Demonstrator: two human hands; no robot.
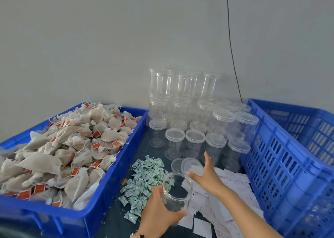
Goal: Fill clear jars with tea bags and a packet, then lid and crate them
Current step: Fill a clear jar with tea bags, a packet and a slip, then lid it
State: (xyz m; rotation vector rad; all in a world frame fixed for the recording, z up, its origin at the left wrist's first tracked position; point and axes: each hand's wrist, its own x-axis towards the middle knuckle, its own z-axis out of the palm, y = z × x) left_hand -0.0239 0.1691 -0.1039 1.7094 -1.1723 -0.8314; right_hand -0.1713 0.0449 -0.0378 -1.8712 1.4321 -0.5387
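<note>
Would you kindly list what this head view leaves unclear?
- Print on the small green packets: too small to read.
- Contents of the right blue crate: hidden by its wall, cut by the edge.
- Right hand on the loose lid: blurred, grip unclear.
- Left hand, holding the open jar: wrist cut off.

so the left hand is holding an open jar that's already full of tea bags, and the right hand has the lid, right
Not quite: the jar gripped by the left hand is open but empty, as the head view shows. No tea bags are in it yet. The right hand does hold the lid.
</note>
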